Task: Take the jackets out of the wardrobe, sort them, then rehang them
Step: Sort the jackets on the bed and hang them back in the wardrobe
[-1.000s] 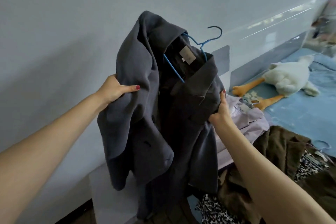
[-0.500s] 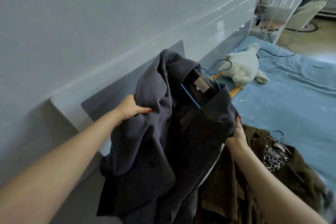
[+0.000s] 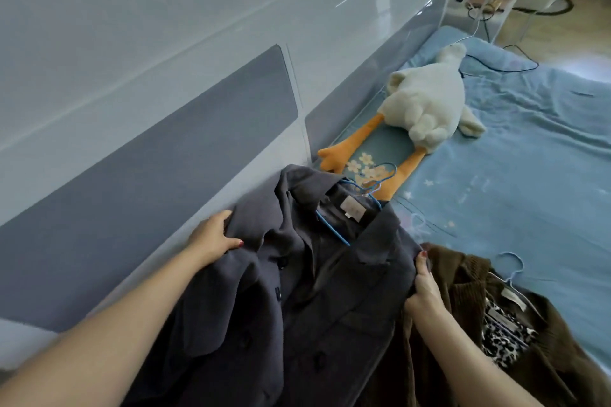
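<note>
Pale blue bedsheet (image 3: pixel 515 182) beside a glossy grey-panelled wall (image 3: pixel 165 149), seen from the head camera. Grey jacket (image 3: pixel 314 294) on a blue hanger (image 3: pixel 350 205), spread at the bed's near edge against the wall. Left hand (image 3: pixel 215 238) gripping the jacket's left shoulder fabric; right hand (image 3: pixel 425 287) pinching its right shoulder edge. Brown corduroy jacket (image 3: pixel 463 281) just beside, over a leopard-print garment (image 3: pixel 502 337). White plush goose (image 3: pixel 433 102) lying farther up the sheet.

Both arms outstretched — left hand (image 3: pixel 211 238) and right hand (image 3: pixel 425 287) curled tight — hands apart, thumbs uppermost.
</note>
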